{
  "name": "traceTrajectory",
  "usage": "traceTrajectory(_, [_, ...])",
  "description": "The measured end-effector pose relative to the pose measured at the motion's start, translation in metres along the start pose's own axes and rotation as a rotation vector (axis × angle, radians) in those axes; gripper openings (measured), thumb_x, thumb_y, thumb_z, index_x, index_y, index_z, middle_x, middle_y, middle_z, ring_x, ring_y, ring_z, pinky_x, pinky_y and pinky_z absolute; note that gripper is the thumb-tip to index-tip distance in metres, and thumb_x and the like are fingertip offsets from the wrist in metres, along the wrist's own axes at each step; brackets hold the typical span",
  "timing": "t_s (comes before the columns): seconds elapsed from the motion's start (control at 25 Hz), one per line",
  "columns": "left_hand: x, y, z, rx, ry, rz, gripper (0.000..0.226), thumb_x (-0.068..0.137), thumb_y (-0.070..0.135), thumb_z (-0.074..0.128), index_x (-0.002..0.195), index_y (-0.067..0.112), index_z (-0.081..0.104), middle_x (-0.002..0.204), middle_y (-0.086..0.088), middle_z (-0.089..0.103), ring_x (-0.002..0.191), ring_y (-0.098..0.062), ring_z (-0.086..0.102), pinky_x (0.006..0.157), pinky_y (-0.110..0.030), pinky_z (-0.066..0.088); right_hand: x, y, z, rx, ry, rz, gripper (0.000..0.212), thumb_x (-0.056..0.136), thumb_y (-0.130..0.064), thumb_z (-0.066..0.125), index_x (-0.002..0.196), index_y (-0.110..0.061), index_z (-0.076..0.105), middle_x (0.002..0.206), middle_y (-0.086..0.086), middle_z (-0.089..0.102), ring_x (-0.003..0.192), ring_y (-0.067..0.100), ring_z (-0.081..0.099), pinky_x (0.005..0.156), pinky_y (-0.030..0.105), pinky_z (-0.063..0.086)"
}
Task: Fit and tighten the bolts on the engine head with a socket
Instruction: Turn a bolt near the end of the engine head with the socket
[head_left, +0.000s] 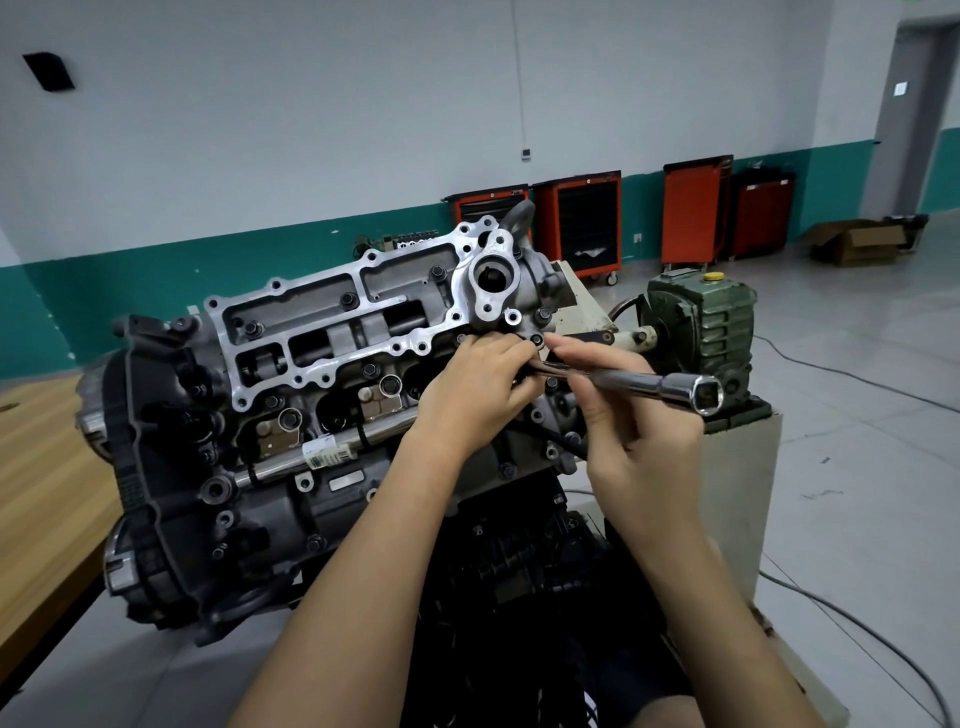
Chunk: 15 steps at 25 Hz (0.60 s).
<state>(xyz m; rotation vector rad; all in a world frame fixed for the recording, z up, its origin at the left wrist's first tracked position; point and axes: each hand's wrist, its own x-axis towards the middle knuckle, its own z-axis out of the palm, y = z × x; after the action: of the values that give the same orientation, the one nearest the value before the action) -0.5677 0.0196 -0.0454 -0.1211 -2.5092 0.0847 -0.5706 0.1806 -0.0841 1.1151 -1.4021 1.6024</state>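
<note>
The engine head (322, 332) lies tilted on a stand, its silver frame facing me with several dark bolts seated in it. My left hand (480, 384) rests against the head's right end, fingers curled round the near part of a chrome socket wrench (654, 387). My right hand (634, 415) grips the wrench's shaft from below, index finger stretched toward a bolt hole (536, 340). The wrench's open socket end (707, 397) points right, away from the head. Its other end is hidden under my left hand.
A green gearbox (701, 322) on the stand sits just right of the head. A wooden bench (47, 467) is at the left. Red tool cabinets (582, 223) and cardboard boxes (857, 241) line the far wall. A cable (857, 618) crosses the floor at right.
</note>
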Motion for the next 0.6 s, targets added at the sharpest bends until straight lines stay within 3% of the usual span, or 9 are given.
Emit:
traceTrajectory(0.16, [-0.0020,0.0008,-0.0010,-0.019,0.003,-0.005,0.019,0.092,0.025,0.051,0.098,0.010,0.059,0.102,-0.001,0.063,0.101,-0.021,0.053,0.091,-0.033,0.035,0.0040,0.0015,-0.0024,0.008,0.102,0.025,0.018,0.083,-0.013,0.073,0.096,-0.001,0.072,0.094,-0.001,0.073,0.085,0.010,0.070,0.073,0.036,0.057])
traceTrajectory(0.36, [-0.0011,0.0002,-0.0005,-0.014,-0.001,-0.006,0.021,0.092,0.024,0.051,0.103,0.008,0.061,0.108,-0.003,0.063,0.105,-0.021,0.053,0.093,-0.033,0.034,-0.0029,-0.0011,0.0045,-0.021,0.025,-0.010,0.017,0.091,-0.005,0.059,0.105,0.003,0.067,0.107,0.003,0.069,0.101,0.010,0.066,0.087,0.030,0.054])
traceTrajectory(0.48, [-0.0018,0.0005,-0.0009,-0.020,-0.003,-0.009,0.023,0.093,0.025,0.049,0.108,0.012,0.060,0.110,0.000,0.063,0.107,-0.020,0.052,0.094,-0.034,0.034,0.0015,0.0014,0.0024,-0.056,0.092,-0.019,0.014,0.088,-0.007,0.066,0.095,0.003,0.072,0.097,0.003,0.072,0.088,0.011,0.069,0.078,0.029,0.055])
traceTrajectory(0.6, [-0.0021,0.0011,-0.0012,-0.020,0.000,0.001,0.018,0.092,0.025,0.050,0.096,0.010,0.058,0.101,0.000,0.062,0.101,-0.020,0.053,0.090,-0.033,0.035,0.0012,-0.0002,0.0014,-0.003,0.147,0.021,0.016,0.084,-0.012,0.073,0.095,0.001,0.072,0.094,-0.001,0.071,0.086,0.007,0.069,0.077,0.027,0.055])
